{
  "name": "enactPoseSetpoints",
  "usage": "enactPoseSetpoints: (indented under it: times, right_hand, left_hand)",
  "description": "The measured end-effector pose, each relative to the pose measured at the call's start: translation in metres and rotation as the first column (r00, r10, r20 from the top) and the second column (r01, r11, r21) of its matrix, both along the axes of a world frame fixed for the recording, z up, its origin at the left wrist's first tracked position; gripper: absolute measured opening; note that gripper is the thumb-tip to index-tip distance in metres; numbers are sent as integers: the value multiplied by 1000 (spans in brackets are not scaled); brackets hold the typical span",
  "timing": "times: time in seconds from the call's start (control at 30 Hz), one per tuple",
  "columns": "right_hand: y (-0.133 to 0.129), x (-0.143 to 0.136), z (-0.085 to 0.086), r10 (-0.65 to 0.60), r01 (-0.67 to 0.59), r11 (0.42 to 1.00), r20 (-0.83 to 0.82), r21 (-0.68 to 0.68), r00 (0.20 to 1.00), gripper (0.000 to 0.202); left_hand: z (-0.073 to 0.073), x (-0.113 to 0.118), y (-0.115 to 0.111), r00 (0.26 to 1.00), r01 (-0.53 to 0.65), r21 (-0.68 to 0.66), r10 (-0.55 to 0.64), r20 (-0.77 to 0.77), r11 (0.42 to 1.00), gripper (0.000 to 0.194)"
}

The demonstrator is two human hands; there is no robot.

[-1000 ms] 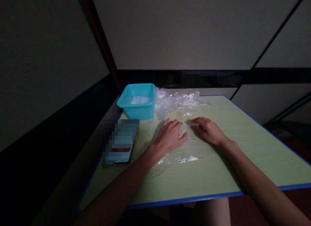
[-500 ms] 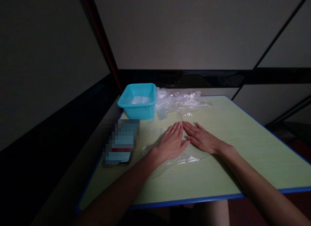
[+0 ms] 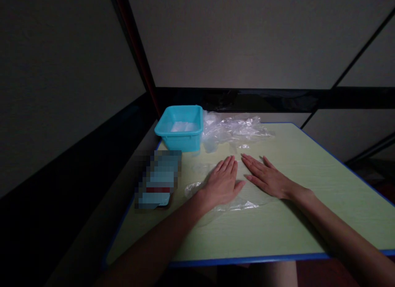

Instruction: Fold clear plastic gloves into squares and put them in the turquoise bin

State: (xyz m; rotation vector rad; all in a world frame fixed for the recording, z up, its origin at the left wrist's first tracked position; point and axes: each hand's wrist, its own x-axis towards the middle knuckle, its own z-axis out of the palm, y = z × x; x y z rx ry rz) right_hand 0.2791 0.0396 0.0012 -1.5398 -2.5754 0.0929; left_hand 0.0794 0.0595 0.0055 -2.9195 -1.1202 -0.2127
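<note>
A clear plastic bag [image 3: 247,205] lies spread on the light green tabletop, partly covered by my hands. My left hand [image 3: 224,182] rests palm down on it, fingers stretched out and thumb pointing to the right. To its right, my right hand [image 3: 267,178] lies flat with outstretched fingers over the bag's right part, its fingertips angled toward the far left. A gap separates the two hands. Neither hand grips anything.
Beyond my hands, crumpled clear plastic bags [image 3: 242,127] lie beside a turquoise basin [image 3: 182,143] with whitish plastic inside. A pixelated, phone-like flat object [image 3: 162,178] is at the left edge of the blue-rimmed table [image 3: 308,225]. Walls stand behind and left.
My right hand has slid to the right, widening the gap between my hands. My left hand stays on the bag. The whole view has shifted slightly.
</note>
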Motion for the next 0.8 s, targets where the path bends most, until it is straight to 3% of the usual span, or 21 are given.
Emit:
enactPoseSetpoints:
  times: [0.5, 0.8]
  right_hand:
    - [-2, 36, 2, -219, 217, 969, -3, -116, 976, 59]
    - [-1, 44, -5, -244, 242, 969, -27, -55, 969, 58]
  left_hand:
    - [0, -1, 0, 1000, 6, -18, -6, -20, 1000, 62]
    - [3, 0, 0, 999, 2, -25, -3, -32, 1000, 62]
